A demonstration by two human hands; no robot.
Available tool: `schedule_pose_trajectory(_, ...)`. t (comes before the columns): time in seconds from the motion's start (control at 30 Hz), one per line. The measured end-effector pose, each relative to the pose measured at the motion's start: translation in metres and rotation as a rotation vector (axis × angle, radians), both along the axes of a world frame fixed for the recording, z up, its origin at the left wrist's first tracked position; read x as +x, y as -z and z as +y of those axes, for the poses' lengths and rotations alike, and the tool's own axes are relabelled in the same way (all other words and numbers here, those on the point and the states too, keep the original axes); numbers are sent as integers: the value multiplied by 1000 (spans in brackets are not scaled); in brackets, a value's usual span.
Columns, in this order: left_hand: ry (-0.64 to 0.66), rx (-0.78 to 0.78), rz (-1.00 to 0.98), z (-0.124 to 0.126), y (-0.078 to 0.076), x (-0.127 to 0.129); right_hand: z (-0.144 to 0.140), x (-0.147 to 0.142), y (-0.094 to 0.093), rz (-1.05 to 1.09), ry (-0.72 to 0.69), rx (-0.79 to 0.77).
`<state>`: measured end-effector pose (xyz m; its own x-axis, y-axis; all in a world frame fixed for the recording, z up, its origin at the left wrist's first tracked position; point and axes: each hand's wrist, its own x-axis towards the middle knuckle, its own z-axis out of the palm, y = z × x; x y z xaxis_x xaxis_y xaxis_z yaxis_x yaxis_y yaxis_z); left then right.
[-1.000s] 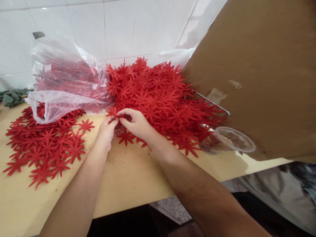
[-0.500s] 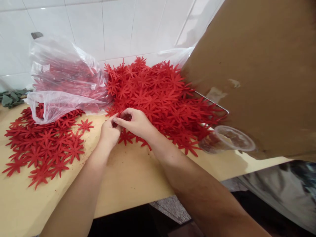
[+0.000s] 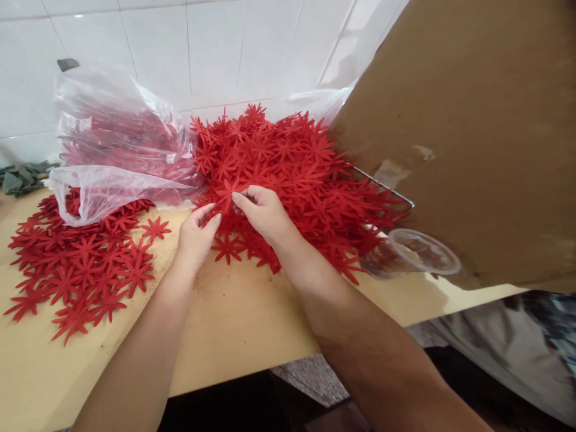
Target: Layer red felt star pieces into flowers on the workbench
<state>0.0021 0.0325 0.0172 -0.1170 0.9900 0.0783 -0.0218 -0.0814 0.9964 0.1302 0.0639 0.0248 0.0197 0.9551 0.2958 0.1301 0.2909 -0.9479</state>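
At the front edge of a large heap of red flower cutouts (image 3: 288, 162), my right hand (image 3: 265, 216) pinches one red flower cutout (image 3: 227, 191) between thumb and fingertips. Its pointed petals spread out to the left of the fingers. My left hand (image 3: 195, 234) is just below and left of that flower, thumb and forefinger a little apart, with nothing visible between them. A smaller pile of red flower cutouts (image 3: 85, 258) lies to the left, and a single flower cutout (image 3: 155, 229) rests between the pile and my left hand.
Behind the left pile sits a clear plastic bag (image 3: 121, 138) full of red pieces. A large cardboard box (image 3: 472, 150) stands at the right, with a clear plastic cup (image 3: 423, 252) on its side before it. Green leaves (image 3: 22, 179) lie at the table's (image 3: 243, 318) far left.
My hands have come apart. My right hand has moved slightly up and right, showing a flower in its pinch; my left hand has drawn slightly left and its fingers have parted.
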Motion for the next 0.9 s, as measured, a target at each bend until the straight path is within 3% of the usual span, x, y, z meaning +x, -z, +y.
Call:
schedule_pose_trajectory(0.2, -180, 280, 331, 1, 4, -5, -2, 2, -3, -80, -6, 55)
schedule_pose_trajectory(0.3, -137, 338, 372, 1, 3, -6, -5, -1, -3, -81, -70, 63)
schedule_pose_trajectory(0.4, 23, 263, 187, 2, 4, -3, -7, -4, -3, -65, -210, 41)
schedule_pose_trajectory(0.5, 63, 151, -11, 3, 5, -1, -8, -7, -3, 0, -319, 36)
schedule_pose_trajectory(0.67, 4, 66, -194, 4, 3, -4, -11, -8, -6, 63, -407, 7)
schedule_pose_trajectory(0.8, -86, -14, -228, 2, -3, -3, -13, -5, -8, -39, -324, 10)
schedule_pose_trajectory(0.9, -208, -104, -267, 4, -6, -8, -12, -2, -9, 26, -304, 8)
